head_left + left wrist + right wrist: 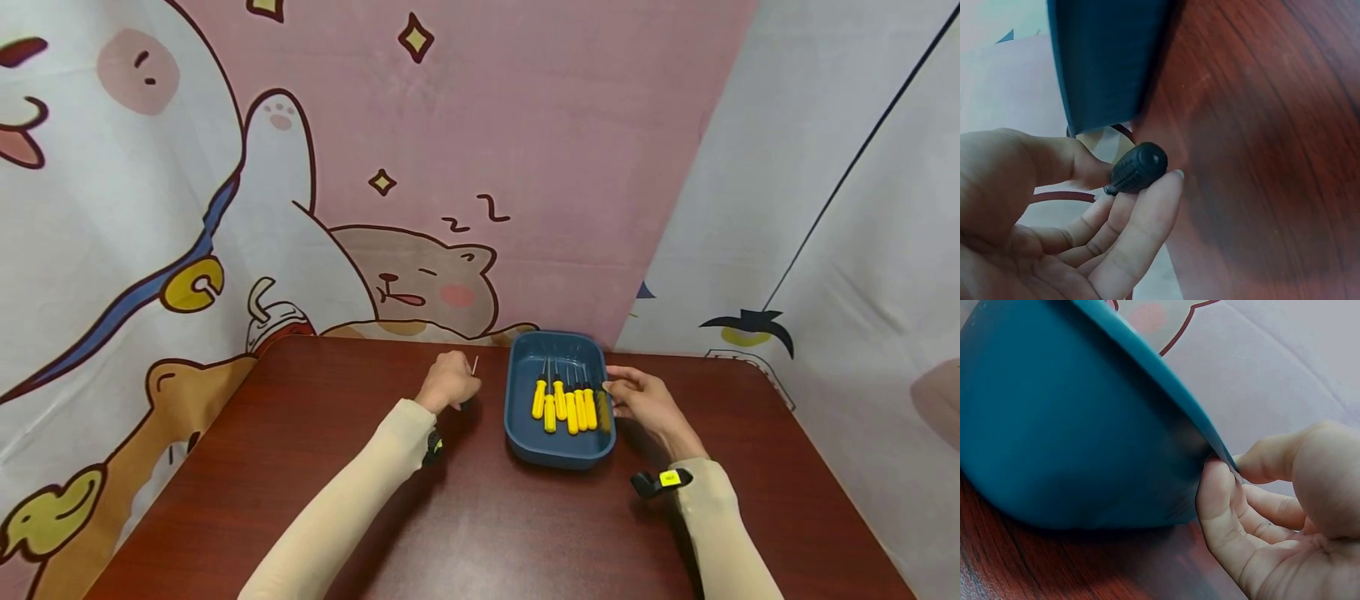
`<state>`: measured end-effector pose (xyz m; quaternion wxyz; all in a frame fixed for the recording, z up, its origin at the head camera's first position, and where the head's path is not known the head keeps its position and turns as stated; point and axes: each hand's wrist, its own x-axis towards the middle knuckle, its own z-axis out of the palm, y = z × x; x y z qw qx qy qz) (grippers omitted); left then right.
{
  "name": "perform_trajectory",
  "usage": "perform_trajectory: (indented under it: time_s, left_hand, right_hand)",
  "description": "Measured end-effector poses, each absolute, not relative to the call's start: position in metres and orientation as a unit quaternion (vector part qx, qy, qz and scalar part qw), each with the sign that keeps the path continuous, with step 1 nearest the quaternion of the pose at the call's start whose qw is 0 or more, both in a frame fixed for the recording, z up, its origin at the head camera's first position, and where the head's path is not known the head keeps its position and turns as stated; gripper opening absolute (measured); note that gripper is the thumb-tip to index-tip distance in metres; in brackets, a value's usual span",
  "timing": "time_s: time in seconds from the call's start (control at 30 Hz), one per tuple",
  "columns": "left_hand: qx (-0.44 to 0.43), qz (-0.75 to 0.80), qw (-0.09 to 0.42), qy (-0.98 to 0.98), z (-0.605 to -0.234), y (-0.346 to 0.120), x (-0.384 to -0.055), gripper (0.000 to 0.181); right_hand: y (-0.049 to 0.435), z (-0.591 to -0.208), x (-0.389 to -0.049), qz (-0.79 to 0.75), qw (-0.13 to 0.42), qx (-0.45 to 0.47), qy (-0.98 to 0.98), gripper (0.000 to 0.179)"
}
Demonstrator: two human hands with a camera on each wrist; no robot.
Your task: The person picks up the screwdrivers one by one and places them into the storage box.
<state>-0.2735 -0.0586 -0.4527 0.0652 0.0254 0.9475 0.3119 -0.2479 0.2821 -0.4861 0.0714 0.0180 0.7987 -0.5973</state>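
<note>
My left hand [450, 382] pinches a black-handled screwdriver [1139, 167] between thumb and fingers. In the left wrist view its ribbed handle end faces the camera; the head view shows only a bit of thin shaft beside the hand. A blue plastic bin [558, 450] stands on the table to the right of that hand, a short gap away. Several screwdrivers with yellow handles [572, 412] lie inside it, shafts toward the back. My right hand [647, 407] grips the bin's right rim [1200, 419], thumb on one side of the wall and fingers on the other.
The reddish-brown wooden table [375, 542] carries the bin near its back edge. Right behind it hangs a cloth backdrop [570, 167] with cartoon animals. A white cloth [862, 275] closes off the right side.
</note>
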Motion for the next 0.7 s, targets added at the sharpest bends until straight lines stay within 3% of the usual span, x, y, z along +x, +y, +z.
perform_trajectory:
  time_s: [0.53,0.7]
  left_hand:
    - [0.069,0.348,0.02,0.935,-0.436,-0.046,-0.27,0.048]
    - [0.072,0.366,0.019,0.927,-0.428,-0.04,-0.266,0.038]
  right_hand:
    - [0.283,-0.485,-0.247,-0.602,0.073,0.015,0.795,0.052]
    - [0.283,-0.485,-0.248,-0.602,0.075,0.015,0.795,0.052]
